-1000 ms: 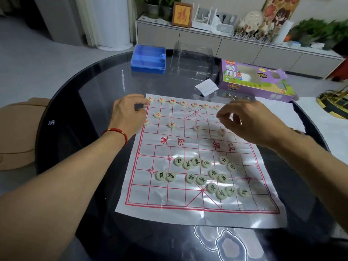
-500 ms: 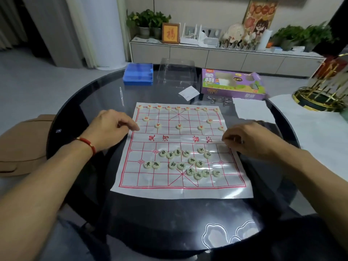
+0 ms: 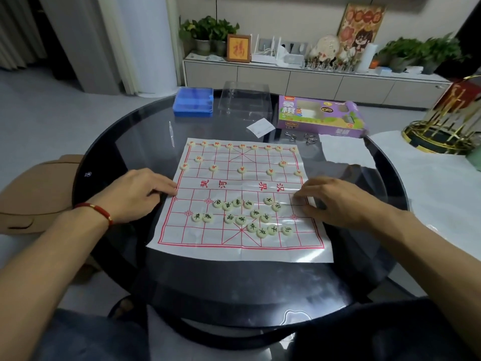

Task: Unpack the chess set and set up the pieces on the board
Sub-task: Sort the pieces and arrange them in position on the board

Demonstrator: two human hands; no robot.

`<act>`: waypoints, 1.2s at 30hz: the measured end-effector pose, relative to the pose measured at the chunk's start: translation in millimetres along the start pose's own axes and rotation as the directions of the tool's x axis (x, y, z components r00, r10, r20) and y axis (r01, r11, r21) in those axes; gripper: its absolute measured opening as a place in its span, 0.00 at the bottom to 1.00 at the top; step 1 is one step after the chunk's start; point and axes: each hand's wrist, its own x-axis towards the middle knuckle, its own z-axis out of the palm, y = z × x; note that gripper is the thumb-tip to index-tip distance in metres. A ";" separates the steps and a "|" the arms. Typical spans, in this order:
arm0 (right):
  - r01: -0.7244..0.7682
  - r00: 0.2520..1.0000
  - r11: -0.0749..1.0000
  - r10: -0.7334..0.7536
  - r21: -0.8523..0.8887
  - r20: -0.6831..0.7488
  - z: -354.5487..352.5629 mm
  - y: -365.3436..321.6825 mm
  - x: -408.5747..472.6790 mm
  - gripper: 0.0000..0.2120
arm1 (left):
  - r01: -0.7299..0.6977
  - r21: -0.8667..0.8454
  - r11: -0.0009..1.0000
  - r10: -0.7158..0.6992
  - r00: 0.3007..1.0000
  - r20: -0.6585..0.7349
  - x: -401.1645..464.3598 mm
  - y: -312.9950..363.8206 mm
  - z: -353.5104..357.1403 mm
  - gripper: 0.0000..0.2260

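Note:
A white paper board (image 3: pixel 242 243) with red grid lines lies flat on the dark glass table (image 3: pixel 122 142). Red-marked round pieces (image 3: pixel 241 170) stand in rows along its far half. Several black-marked pieces (image 3: pixel 240 220) lie in a loose cluster on the near half. My left hand (image 3: pixel 135 195) rests at the board's left edge, fingertips touching the paper. My right hand (image 3: pixel 335 201) rests at the right edge, fingertips pressing on the paper. Neither hand holds a piece.
A blue plastic tray (image 3: pixel 193 105), a clear plastic lid (image 3: pixel 246 100), a white slip (image 3: pixel 260 127) and the purple chess box (image 3: pixel 320 117) stand behind the board. Metal rings (image 3: pixel 309 138) and white paper (image 3: pixel 343 152) lie to the right. A brown chair (image 3: pixel 39 194) stands left.
Both hands drew back from the far red rows to the board's side edges at mid-height. The camera pulled back and up, showing more of the room.

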 end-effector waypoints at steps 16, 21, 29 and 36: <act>0.050 0.995 0.998 -0.048 0.023 -0.092 1.5 -31.2 28.9 0.16 | -0.350 0.015 0.937 0.350 0.931 -0.109 12.7 95.9 34.1 0.14; 0.086 0.995 0.995 -0.083 0.048 -0.061 4.4 -32.9 26.8 0.13 | -0.307 0.026 0.951 0.308 0.946 -0.097 33.8 123.8 45.2 0.15; 0.079 0.995 0.993 -0.073 0.093 -0.067 2.5 -24.4 18.0 0.16 | -0.207 -0.052 0.977 0.192 0.959 -0.210 51.4 136.1 55.2 0.13; 0.097 0.995 0.994 -0.096 0.053 -0.031 4.7 -36.4 27.7 0.14 | -0.209 -0.091 0.974 0.188 0.962 -0.199 50.7 135.0 60.8 0.13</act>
